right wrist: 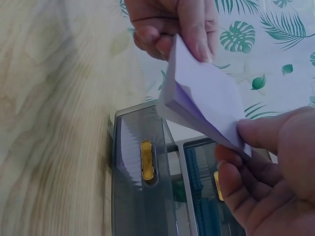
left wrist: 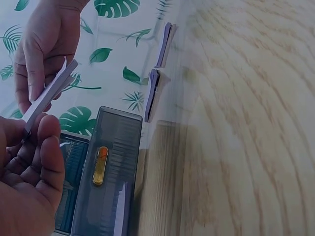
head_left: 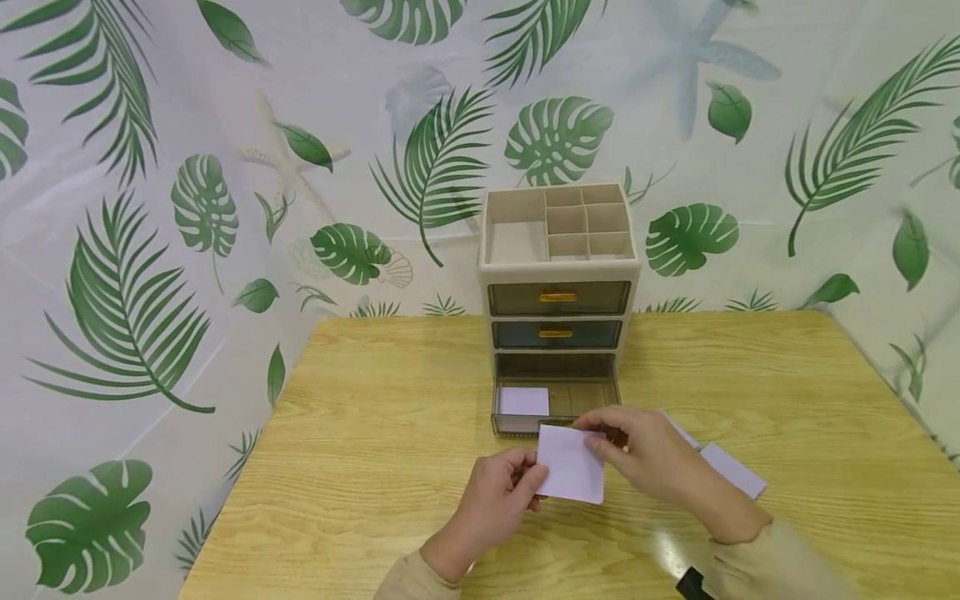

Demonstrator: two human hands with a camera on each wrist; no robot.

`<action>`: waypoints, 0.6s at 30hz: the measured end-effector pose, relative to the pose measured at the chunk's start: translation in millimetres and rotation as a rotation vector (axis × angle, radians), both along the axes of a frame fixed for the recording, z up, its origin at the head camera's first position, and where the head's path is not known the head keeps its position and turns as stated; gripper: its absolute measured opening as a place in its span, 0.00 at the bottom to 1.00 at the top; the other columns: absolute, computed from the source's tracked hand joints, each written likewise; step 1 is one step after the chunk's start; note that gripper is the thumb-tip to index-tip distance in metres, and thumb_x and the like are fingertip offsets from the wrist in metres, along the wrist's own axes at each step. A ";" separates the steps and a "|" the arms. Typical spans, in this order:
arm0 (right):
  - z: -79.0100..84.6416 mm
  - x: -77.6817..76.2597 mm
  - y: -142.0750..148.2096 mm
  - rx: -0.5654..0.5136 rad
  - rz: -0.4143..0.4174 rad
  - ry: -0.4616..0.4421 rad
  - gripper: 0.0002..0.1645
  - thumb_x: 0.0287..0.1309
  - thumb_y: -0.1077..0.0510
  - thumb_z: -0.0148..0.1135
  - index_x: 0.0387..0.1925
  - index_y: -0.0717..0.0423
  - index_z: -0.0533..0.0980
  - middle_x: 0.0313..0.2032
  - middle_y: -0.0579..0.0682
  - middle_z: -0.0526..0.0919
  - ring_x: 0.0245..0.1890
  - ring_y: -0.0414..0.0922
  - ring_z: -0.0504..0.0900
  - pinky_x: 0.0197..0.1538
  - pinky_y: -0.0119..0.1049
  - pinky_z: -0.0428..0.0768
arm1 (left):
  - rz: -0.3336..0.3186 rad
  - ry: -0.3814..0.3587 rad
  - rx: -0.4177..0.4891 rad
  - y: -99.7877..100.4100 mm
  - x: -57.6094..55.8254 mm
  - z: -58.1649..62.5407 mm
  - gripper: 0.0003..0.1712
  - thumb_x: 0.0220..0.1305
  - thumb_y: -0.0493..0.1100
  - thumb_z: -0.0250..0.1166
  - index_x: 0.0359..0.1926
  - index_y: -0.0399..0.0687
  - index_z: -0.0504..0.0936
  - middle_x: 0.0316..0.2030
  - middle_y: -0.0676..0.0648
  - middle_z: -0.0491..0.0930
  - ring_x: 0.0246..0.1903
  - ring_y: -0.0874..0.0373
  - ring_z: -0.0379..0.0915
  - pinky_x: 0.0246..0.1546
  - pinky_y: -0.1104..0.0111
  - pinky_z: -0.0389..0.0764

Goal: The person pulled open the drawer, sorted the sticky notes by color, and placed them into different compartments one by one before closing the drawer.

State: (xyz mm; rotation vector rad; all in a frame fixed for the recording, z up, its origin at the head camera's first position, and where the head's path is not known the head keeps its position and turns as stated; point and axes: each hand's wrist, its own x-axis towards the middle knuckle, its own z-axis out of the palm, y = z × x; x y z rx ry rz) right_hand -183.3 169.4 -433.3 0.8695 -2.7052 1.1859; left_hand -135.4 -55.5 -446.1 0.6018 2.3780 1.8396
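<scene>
A square lilac notepad (head_left: 570, 467) is held between both hands in front of the desktop organizer (head_left: 558, 273). My left hand (head_left: 498, 492) pinches its left edge, thumb on top. At the upper right corner, my right hand (head_left: 637, 450) pinches it between thumb and fingers. Seen from the right wrist, the pad (right wrist: 206, 93) is a thick stack of sheets, its top sheet slightly lifted along one edge. Just beyond the hands, the organizer's bottom drawer (head_left: 517, 423) stands pulled out. Another lilac notepad (head_left: 525, 401) lies in its left part.
Two more lilac pads lie on the table to the right, one (head_left: 733, 471) nearer and one (head_left: 681, 429) partly behind my right hand. The organizer's upper two drawers (head_left: 558, 298) are closed, with divided compartments (head_left: 588, 221) on top. A leaf-patterned sheet (head_left: 300, 250) hangs behind the wooden table (head_left: 375, 392).
</scene>
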 end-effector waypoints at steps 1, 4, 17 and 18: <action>1.4 -1.1 0.6 0.009 0.009 -0.014 0.12 0.58 0.62 0.63 0.42 0.45 0.79 0.35 0.39 0.81 0.27 0.35 0.75 0.28 0.32 0.77 | 0.003 -0.002 0.000 0.0 -1.4 -3.7 0.07 0.68 0.34 0.55 0.34 0.34 0.76 0.23 0.35 0.78 0.20 0.49 0.76 0.21 0.62 0.81; 5.0 -4.4 1.6 0.001 0.042 -0.082 0.10 0.60 0.62 0.61 0.42 0.46 0.79 0.36 0.41 0.82 0.28 0.37 0.76 0.28 0.33 0.78 | 0.010 -0.013 -0.010 -1.1 -6.5 -17.9 0.07 0.68 0.37 0.55 0.34 0.38 0.77 0.24 0.37 0.79 0.20 0.53 0.76 0.20 0.61 0.80; 31.2 -42.7 19.5 0.015 -0.076 0.057 0.10 0.62 0.67 0.55 0.40 0.52 0.79 0.35 0.46 0.83 0.29 0.40 0.76 0.30 0.35 0.77 | 0.242 0.284 -0.373 -38.6 -40.6 -28.9 0.05 0.66 0.46 0.61 0.35 0.51 0.79 0.24 0.58 0.76 0.22 0.68 0.69 0.22 0.73 0.74; 32.4 -46.9 20.4 0.022 -0.088 0.067 0.10 0.62 0.67 0.55 0.40 0.52 0.79 0.36 0.47 0.83 0.30 0.40 0.76 0.31 0.36 0.78 | 0.267 0.302 -0.409 -41.6 -43.8 -29.6 0.05 0.64 0.46 0.62 0.36 0.50 0.79 0.24 0.58 0.75 0.23 0.67 0.69 0.22 0.73 0.74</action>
